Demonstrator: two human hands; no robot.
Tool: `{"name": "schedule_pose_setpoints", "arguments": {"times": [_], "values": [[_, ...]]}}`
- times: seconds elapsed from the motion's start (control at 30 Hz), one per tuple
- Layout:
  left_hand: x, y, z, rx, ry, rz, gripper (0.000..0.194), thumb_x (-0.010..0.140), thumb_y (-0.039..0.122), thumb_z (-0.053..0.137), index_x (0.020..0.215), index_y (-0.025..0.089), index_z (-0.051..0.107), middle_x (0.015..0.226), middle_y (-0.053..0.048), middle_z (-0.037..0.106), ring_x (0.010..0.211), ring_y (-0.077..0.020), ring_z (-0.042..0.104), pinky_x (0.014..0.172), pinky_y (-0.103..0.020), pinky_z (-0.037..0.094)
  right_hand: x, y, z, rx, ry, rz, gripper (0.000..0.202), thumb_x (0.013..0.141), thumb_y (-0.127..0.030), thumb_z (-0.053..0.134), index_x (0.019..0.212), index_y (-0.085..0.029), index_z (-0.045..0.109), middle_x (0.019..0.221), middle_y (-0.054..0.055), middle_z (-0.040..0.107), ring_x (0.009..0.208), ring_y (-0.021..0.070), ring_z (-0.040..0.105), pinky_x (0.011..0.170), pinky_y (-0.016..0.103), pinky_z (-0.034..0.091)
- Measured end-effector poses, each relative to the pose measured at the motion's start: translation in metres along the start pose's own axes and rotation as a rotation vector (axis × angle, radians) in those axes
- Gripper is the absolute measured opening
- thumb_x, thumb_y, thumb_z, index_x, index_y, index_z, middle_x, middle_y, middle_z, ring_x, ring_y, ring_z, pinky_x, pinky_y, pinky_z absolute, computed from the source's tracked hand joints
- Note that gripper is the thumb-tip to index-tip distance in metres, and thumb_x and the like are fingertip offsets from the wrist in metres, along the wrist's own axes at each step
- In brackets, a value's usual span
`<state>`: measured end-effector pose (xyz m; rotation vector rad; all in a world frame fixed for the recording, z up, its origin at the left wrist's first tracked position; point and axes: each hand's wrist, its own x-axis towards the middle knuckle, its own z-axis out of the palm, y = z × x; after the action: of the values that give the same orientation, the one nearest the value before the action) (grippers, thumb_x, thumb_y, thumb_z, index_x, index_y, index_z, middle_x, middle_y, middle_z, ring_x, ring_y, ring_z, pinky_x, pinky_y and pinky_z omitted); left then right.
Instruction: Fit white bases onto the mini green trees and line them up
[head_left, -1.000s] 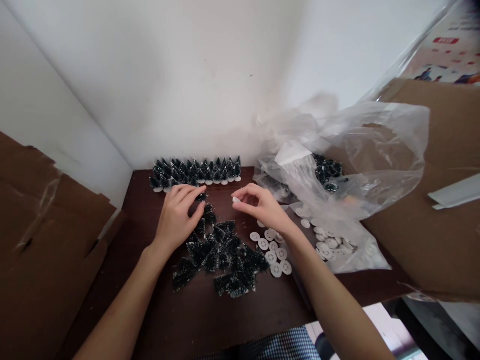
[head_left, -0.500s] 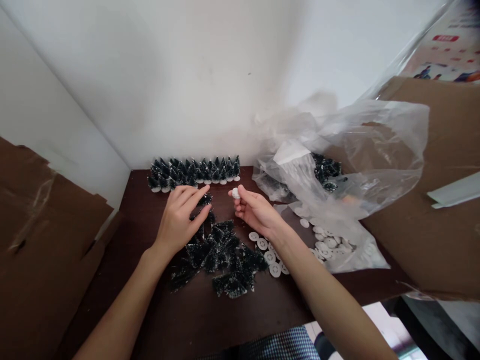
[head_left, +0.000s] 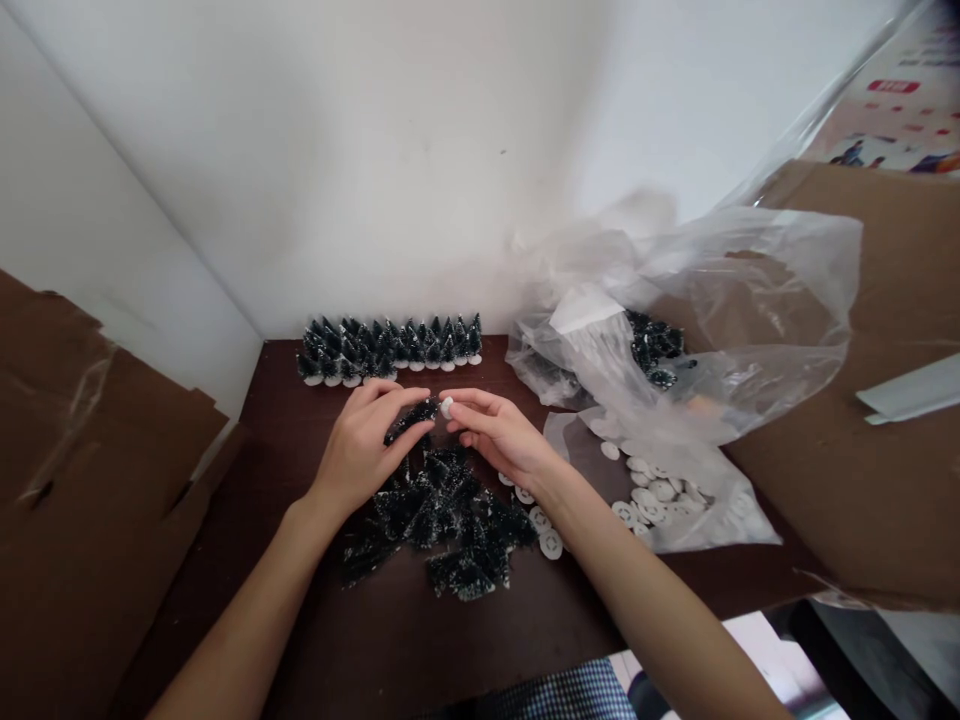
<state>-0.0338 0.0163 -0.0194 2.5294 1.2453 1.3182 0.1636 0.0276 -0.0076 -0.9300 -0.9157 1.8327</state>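
My left hand (head_left: 364, 437) holds a small dark green tree (head_left: 409, 420) with white specks between thumb and fingers, above the table. A small white disc (head_left: 447, 407) is pinched in my right hand (head_left: 499, 435), close to the end of that tree. Below both hands lies a loose pile of dark trees (head_left: 450, 510). White discs (head_left: 550, 543) lie to the right of the pile, partly hidden by my right forearm. Behind my hands, rows of small trees (head_left: 390, 345) stand upright on white bases along the wall.
A clear plastic bag (head_left: 780, 290) spreads over the right side, with dark trees (head_left: 652, 345) and many white discs (head_left: 660, 490) in or beside it. Cardboard boxes (head_left: 892, 470) flank the brown table (head_left: 465, 650) at right and left.
My right hand has moved left with the white disc, close to my left hand. A tree now shows raised in my left hand, whose thumb and fingers have come closer together.
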Motion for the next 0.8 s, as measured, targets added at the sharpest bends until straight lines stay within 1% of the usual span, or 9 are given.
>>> {"name": "schedule_pose_setpoints", "arguments": {"times": [0.2,0.3,0.5,0.8], "values": [[0.0014,0.0001,-0.0007,-0.019,0.011,0.052,0.027,0.092,0.019,0.065,0.118,0.016,0.063,0.102,-0.01,0.069,0.095,-0.0229,0.059,0.084,-0.04,0.052,0.0013,0.0021,-0.001,0.005,-0.01,0.003,0.031,0.063,-0.03,0.088,0.091,-0.02,0.077,0.086,0.0,0.07,0.072,0.0086,0.059,0.059,0.022,0.036],[0.0017,0.0,-0.0005,-0.021,0.012,0.064,0.028,0.091,0.017,0.065,0.119,0.015,0.063,0.102,-0.01,0.07,0.095,-0.0229,0.059,0.084,-0.039,0.052,0.0008,0.0023,-0.0007,0.013,-0.013,0.007,0.031,0.064,-0.031,0.088,0.091,-0.02,0.077,0.084,-0.001,0.07,0.072,0.0082,0.059,0.061,0.022,0.039],[0.0022,0.0007,-0.001,-0.033,0.018,0.077,0.028,0.091,0.015,0.064,0.119,0.015,0.063,0.103,-0.01,0.07,0.095,-0.0227,0.058,0.085,-0.039,0.052,-0.0004,0.0011,0.0003,0.041,-0.009,0.012,0.032,0.063,-0.032,0.088,0.09,-0.02,0.077,0.082,-0.002,0.07,0.069,0.0075,0.06,0.068,0.022,0.044],[0.0026,0.0009,-0.0012,-0.055,0.015,0.074,0.027,0.091,0.015,0.065,0.118,0.014,0.065,0.101,-0.011,0.071,0.094,-0.0229,0.058,0.083,-0.04,0.052,-0.0006,0.0007,-0.0002,0.044,-0.013,0.011,0.03,0.066,-0.032,0.087,0.091,-0.019,0.076,0.085,-0.001,0.069,0.071,0.0082,0.06,0.07,0.024,0.044]]}}
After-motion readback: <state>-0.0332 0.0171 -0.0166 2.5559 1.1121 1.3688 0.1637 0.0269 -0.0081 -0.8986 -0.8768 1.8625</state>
